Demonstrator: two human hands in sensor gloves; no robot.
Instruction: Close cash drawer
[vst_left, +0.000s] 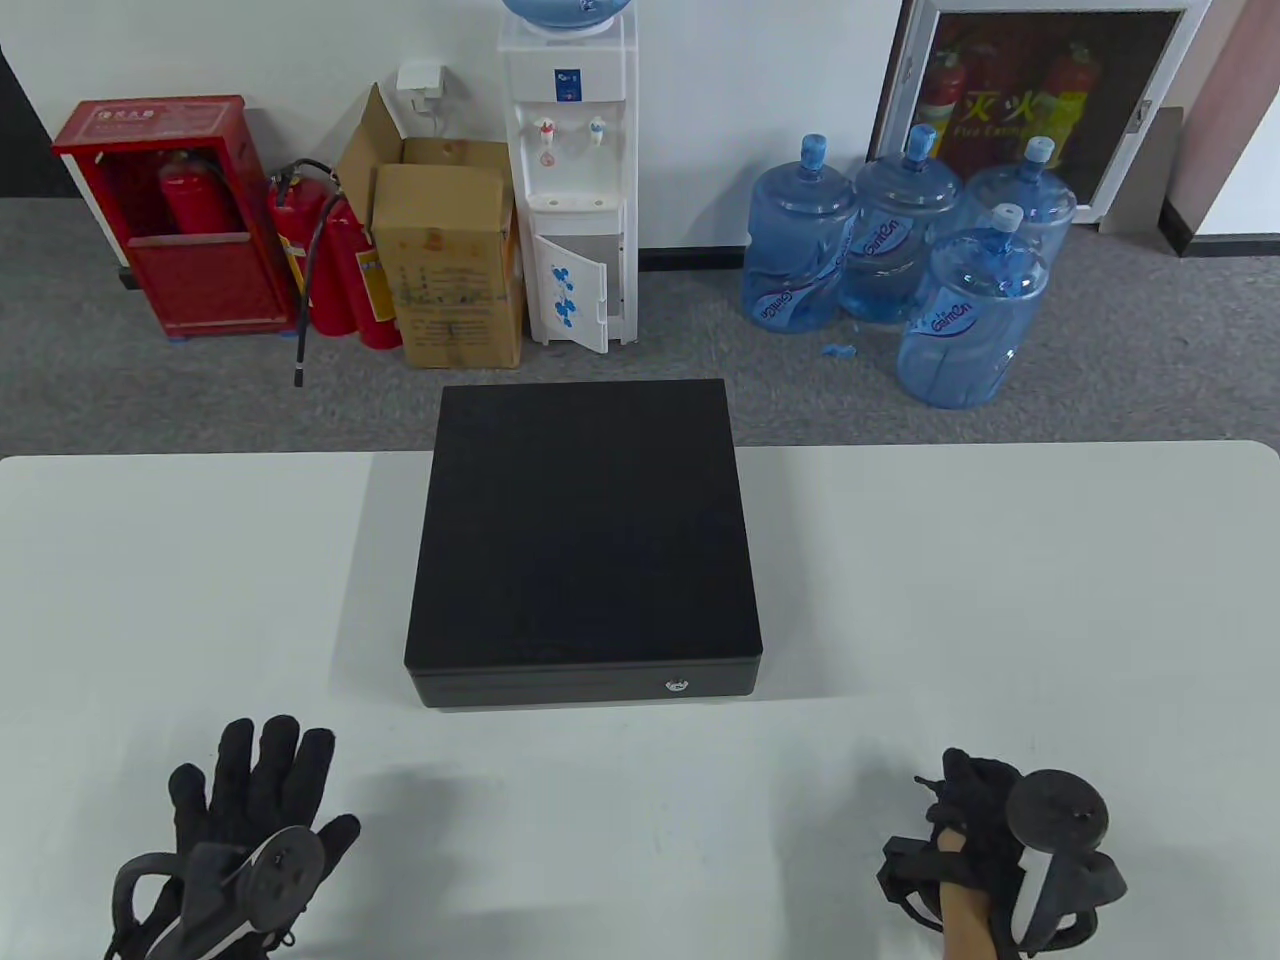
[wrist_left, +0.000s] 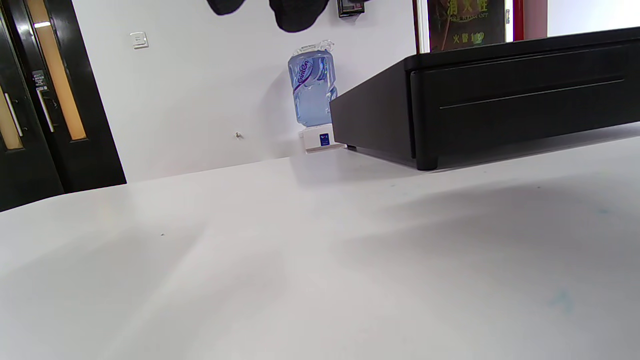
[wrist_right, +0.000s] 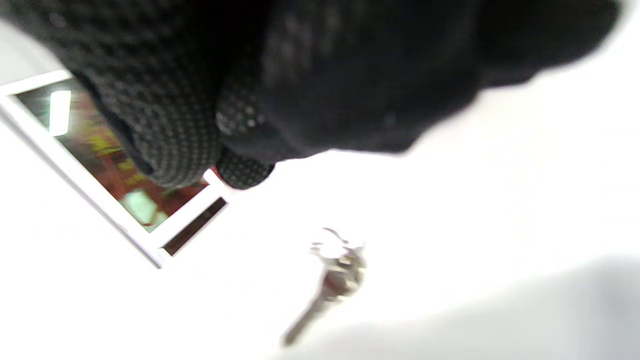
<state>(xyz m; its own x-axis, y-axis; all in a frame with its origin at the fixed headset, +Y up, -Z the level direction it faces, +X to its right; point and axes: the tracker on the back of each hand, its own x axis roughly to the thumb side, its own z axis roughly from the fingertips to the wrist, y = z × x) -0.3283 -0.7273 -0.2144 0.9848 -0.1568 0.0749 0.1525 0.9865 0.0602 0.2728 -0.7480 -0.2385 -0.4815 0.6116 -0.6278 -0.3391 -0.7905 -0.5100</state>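
Black-gloved left hand (vst_left: 255, 810) at the near left of the white bench (vst_left: 1000, 600), lying flat, fingers (vst_left: 268, 748) spread and extended toward the far side, holding nothing. Black cash drawer (vst_left: 585, 540) at the bench's centre, reaching to the far edge, front panel flush with the case, small lock (vst_left: 677, 685) toward the right of its front; well apart from both hands. In the left wrist view, same cash drawer (wrist_left: 500, 95) at the upper right, front seated level in its case. Right hand (vst_left: 985, 820) at the near right, fingers curled inward; whether gripping anything, cannot tell. In the blurred right wrist view, small metal key (wrist_right: 327, 285) below the curled fingers (wrist_right: 165, 130).
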